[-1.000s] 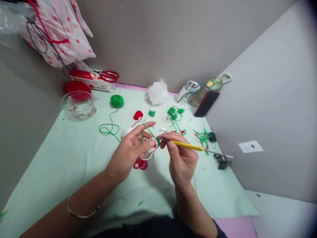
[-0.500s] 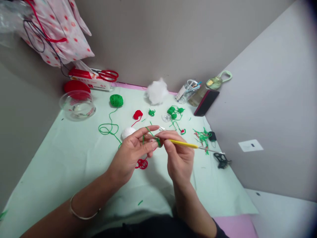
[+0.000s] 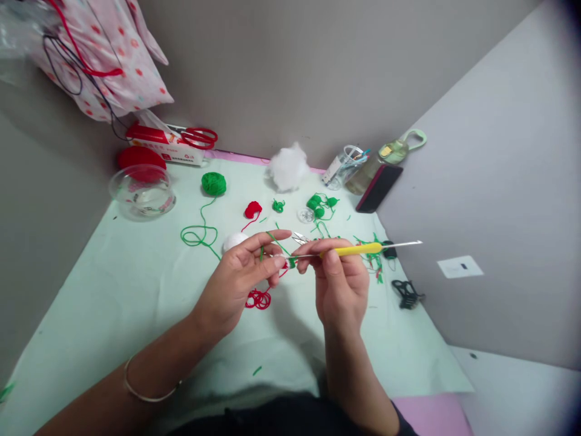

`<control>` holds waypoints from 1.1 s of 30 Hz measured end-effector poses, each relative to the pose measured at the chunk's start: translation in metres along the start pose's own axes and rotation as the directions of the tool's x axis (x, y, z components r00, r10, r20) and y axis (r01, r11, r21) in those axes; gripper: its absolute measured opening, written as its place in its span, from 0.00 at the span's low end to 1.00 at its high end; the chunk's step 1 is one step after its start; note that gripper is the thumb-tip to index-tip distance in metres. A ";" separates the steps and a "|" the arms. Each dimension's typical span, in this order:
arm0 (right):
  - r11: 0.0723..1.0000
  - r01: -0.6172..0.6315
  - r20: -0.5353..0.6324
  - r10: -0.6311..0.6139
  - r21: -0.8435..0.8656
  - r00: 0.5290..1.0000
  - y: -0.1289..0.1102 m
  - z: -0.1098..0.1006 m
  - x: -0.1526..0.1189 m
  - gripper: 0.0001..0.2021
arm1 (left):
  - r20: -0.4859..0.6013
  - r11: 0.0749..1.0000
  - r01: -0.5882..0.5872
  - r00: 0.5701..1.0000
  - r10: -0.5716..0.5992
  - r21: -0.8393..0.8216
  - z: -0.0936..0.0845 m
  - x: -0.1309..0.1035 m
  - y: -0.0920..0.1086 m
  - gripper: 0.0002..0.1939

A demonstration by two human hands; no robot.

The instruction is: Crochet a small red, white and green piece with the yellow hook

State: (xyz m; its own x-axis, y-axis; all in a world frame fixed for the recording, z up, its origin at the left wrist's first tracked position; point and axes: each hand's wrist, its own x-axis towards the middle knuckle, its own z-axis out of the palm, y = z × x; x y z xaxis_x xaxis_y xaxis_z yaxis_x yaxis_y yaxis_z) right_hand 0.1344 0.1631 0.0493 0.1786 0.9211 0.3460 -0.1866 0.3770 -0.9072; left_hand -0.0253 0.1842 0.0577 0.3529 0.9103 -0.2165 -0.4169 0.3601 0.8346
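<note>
My left hand (image 3: 247, 266) pinches a small crochet piece (image 3: 291, 263) in green, white and red between thumb and fingers. Green yarn (image 3: 278, 242) runs taut over its raised index finger. My right hand (image 3: 342, 278) grips a crochet hook (image 3: 358, 249) by its yellow handle; the hook's left end meets the crochet piece, and its other metal end points right. Beneath the left hand lie loops of red yarn (image 3: 258, 299). Just behind it sits a white ball (image 3: 235, 242), partly covered. Scissor blades (image 3: 299, 238) show behind the right fingers.
A green yarn ball (image 3: 213, 183), a red crocheted piece (image 3: 253, 210), white stuffing (image 3: 288, 168) and green crocheted pieces (image 3: 320, 204) lie farther back. A clear tub (image 3: 143, 197) stands left. A phone (image 3: 379, 188) leans against a bottle (image 3: 363, 172); a black claw clip (image 3: 407, 294) lies right.
My right hand has moved right, drawing the hook along, and its handle has swung closer to level. More of the hook's left shaft now shows. My left hand has barely moved.
</note>
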 end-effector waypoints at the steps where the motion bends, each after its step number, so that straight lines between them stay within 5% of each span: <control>1: 0.998 0.029 0.007 -0.029 -0.058 1.000 -0.001 0.000 -0.001 0.09 | -0.004 1.000 -0.007 1.000 0.008 0.015 -0.001 0.000 -0.001 0.18; 5: 0.914 0.223 0.089 -0.205 -0.339 0.975 -0.004 -0.002 -0.006 0.11 | -0.023 0.993 -0.084 0.996 0.086 0.082 -0.003 0.000 -0.004 0.19; 11: 0.631 0.526 0.321 -0.418 -0.570 0.850 0.002 -0.001 -0.009 0.14 | -0.072 0.968 -0.183 0.978 0.198 0.169 0.001 -0.001 -0.006 0.22; 15: 0.380 0.598 0.375 -0.516 -0.706 0.770 0.012 0.000 -0.013 0.16 | -0.046 0.998 -0.061 0.997 0.060 -0.024 0.005 -0.002 -0.005 0.28; 17: 0.435 0.557 0.305 -0.523 -0.708 0.796 0.012 0.001 -0.013 0.16 | 0.016 0.981 0.089 0.996 -0.088 -0.173 0.005 -0.001 -0.002 0.28; 19: 0.639 0.467 0.169 -0.470 -0.612 0.866 0.010 0.001 -0.010 0.14 | 0.053 0.948 0.180 0.984 -0.172 -0.262 0.004 0.001 0.003 0.26; 21: 0.841 0.341 0.037 -0.359 -0.419 0.933 0.006 0.002 -0.006 0.11 | 0.040 0.947 0.162 0.987 -0.157 -0.279 0.003 0.002 0.006 0.23; 23: 0.934 0.237 -0.010 -0.248 -0.268 0.969 0.004 0.004 -0.002 0.09 | 0.033 0.963 0.115 0.993 -0.110 -0.243 0.004 0.002 0.007 0.23; 27: 0.910 0.245 0.055 -0.241 -0.335 0.969 0.005 0.007 -0.003 0.10 | 0.019 0.989 0.048 0.999 -0.045 -0.137 0.007 0.000 0.001 0.23; 30: 0.758 0.388 0.146 -0.369 -0.524 0.918 0.009 0.008 -0.009 0.14 | -0.014 0.989 0.012 1.000 -0.014 -0.144 0.008 0.000 -0.004 0.25; 33: 0.628 0.474 0.199 -0.458 -0.617 0.866 0.009 0.005 -0.010 0.15 | 0.026 0.963 0.115 0.993 -0.113 -0.243 0.007 0.002 -0.004 0.21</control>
State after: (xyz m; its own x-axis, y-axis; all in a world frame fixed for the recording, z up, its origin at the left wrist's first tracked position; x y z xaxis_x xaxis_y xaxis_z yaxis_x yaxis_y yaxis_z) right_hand 0.1263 0.1577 0.0385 0.0479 0.6443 0.7632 0.5638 0.6133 -0.5532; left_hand -0.0174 0.1832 0.0571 0.4190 0.8584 -0.2961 -0.5645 0.5016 0.6555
